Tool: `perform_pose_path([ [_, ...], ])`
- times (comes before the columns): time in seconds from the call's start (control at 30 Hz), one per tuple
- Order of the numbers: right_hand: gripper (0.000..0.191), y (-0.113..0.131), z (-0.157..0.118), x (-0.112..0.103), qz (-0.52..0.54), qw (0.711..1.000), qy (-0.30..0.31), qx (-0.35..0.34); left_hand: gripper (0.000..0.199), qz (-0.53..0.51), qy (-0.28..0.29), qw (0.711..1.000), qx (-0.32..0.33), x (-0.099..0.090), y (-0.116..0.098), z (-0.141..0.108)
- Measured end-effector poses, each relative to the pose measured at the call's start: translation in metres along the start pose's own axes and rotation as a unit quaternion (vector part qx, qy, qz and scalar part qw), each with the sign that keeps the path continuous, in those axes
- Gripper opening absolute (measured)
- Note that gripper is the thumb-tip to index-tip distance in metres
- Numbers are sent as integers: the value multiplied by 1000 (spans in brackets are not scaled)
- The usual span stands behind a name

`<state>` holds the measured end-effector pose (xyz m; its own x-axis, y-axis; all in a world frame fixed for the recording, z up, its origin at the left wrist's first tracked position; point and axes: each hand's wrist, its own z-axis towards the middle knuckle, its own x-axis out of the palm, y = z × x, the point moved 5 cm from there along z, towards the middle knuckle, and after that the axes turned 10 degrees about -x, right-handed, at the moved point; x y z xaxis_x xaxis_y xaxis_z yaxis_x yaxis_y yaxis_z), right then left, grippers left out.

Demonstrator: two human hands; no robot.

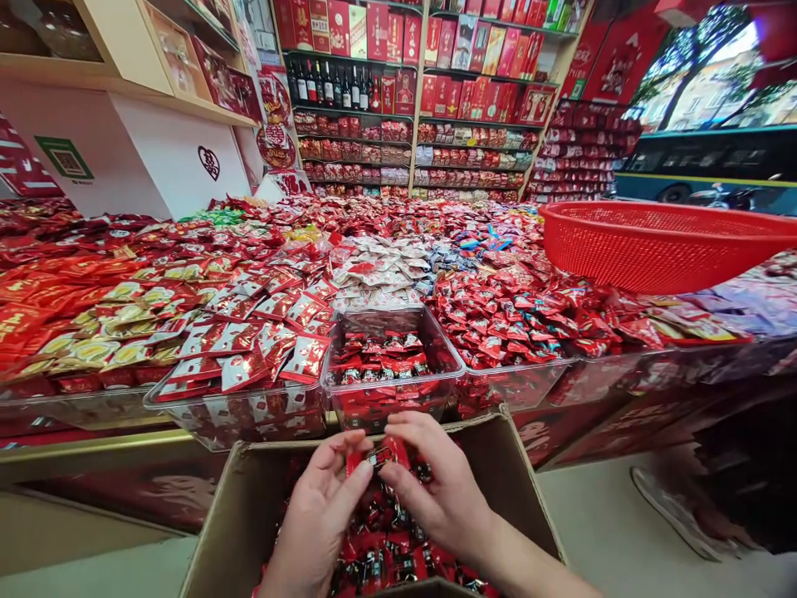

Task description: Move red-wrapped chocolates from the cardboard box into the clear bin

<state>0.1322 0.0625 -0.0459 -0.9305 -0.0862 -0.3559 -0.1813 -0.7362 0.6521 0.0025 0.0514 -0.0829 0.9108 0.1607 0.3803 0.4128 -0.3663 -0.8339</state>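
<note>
Both my hands are over an open cardboard box (523,473) filled with red-and-black wrapped candies (374,556). Between my fingers is one small red candy packet (387,453), its printed face turned up. My left hand (324,507) pinches its left end between thumb and fingers. My right hand (439,482) closes on its right side, thumb below and fingers above. Just beyond the box, a clear plastic bin (457,365) holds similar red-and-black candies, its base partly hidden behind the box's far edge.
A red mesh basket (635,249) rests on the candy piles at right. White-and-red packets (249,349) heap up left of the clear bin, red candies (504,316) to its right. Shelves (411,108) stand behind. At lower right shows a person's shoe (678,515).
</note>
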Motion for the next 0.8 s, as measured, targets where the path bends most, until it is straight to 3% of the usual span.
perform_pose_path([
  [0.1,30,-13,-5,5,173,971,-53,154,40,42,0,998,54,1,-7,1],
  [0.17,30,-20,-8,7,254,939,-84,214,42,54,0,997,54,3,-7,2],
  [0.27,29,-26,-9,7,297,914,-124,248,43,51,-5,998,44,3,-4,2],
  [0.37,25,-28,-8,4,295,915,-115,252,46,32,8,999,39,2,-3,3],
  [0.47,33,-18,-4,-3,213,960,-42,178,47,23,14,999,31,-4,-5,3],
  [0.53,36,-2,-1,-5,110,989,69,68,47,25,20,999,0,-7,-8,1],
  [0.63,29,22,1,-6,-56,969,221,-100,47,14,35,998,-53,-6,-11,-5],
  [0.7,28,29,9,-12,-133,947,241,-167,44,-7,43,997,-68,-6,-12,-7],
  [0.8,21,22,40,-25,-196,941,202,-187,35,-9,39,997,-69,-14,-6,-5],
])
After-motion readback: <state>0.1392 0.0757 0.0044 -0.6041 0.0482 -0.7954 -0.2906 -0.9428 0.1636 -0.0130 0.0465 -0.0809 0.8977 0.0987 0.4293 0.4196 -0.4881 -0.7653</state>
